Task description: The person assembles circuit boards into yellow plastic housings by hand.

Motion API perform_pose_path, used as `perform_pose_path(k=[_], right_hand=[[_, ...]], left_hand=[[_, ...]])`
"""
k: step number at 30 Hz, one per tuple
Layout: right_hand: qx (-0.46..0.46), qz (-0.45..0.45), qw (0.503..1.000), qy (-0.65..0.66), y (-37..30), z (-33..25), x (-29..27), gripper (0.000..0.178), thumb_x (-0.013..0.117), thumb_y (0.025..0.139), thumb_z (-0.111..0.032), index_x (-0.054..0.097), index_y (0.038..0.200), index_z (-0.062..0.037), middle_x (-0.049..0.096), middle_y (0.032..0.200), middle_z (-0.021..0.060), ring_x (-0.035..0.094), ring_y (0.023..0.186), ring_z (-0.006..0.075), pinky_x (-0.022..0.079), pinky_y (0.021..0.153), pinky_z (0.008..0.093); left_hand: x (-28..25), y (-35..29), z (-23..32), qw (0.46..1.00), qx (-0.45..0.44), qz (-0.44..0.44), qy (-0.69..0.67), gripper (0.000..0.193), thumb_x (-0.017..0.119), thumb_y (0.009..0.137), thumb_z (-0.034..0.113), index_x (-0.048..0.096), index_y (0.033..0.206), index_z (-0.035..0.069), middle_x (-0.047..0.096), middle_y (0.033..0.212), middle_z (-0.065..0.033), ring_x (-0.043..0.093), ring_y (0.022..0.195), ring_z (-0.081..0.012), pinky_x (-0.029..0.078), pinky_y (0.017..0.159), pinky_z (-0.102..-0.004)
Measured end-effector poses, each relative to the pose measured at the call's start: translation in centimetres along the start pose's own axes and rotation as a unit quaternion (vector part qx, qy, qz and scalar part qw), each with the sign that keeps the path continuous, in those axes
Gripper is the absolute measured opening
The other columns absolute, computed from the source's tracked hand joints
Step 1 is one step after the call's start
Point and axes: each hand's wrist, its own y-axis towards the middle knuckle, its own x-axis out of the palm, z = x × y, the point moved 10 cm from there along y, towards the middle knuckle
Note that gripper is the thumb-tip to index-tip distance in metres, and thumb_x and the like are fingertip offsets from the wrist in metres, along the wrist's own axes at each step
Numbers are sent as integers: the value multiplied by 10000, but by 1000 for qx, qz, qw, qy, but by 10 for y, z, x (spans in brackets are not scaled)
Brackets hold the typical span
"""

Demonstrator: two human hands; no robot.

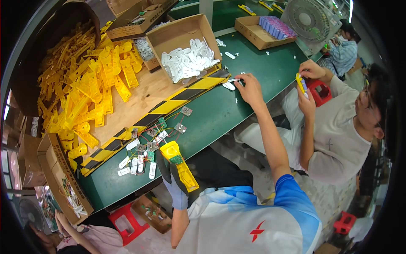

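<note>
My left hand (173, 181), in a grey glove, holds a long yellow plastic housing (185, 174) near the table's front edge. A small green circuit board (176, 160) lies inside the housing, toward its wide end. My right hand (250, 89) reaches to the far side of the table, thumb and fingers pinched on a small white plastic piece (234, 80). Another white oval cover (229, 86) lies just below those fingertips. Beside my left hand, wired circuit boards (181, 128) and white oblong parts (134, 165) lie in a tangle on the green tabletop (211, 120).
Yellow housings (95, 84) are heaped on a wooden board behind a black-and-yellow striped edge (169, 106). A cardboard box (179, 40) holds white covers; another box (258, 40) holds purple cylinders. A fan (308, 19) stands far right. At right a co-worker (338, 135) holds a yellow housing.
</note>
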Motion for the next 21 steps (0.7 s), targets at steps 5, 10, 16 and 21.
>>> perform_pose_path(k=[5,10,16,21], right_hand=[[-45,-84,995,20,-2,-10,17,161,679,860,-143,691,980,-37,657,942,138,639,850,277,494,752,371],[63,-111,861,492,-82,-81,12,165,618,909,-78,675,1039,5,685,866,76,601,701,119,490,641,267],[-8,-299,802,518,-169,-155,54,176,581,890,3,664,1044,23,702,917,74,657,819,117,529,720,251],[-7,-370,770,520,-188,-179,77,110,654,876,-27,684,963,35,709,868,75,671,773,113,542,705,241]], left_hand=[[1,-10,5,999,-11,-11,-40,565,480,1000,177,235,1509,162,621,1051,-168,675,708,-244,578,561,-359],[10,4,-7,999,-35,-19,-6,423,490,1004,161,435,1419,106,595,1178,-89,649,739,-179,563,633,-319],[25,9,-11,996,-55,-58,-31,486,500,995,156,348,1454,107,575,1123,-122,645,741,-177,566,611,-303],[3,20,6,984,81,-27,157,491,485,970,62,365,1446,75,541,1252,-118,609,954,-164,531,789,-299]])
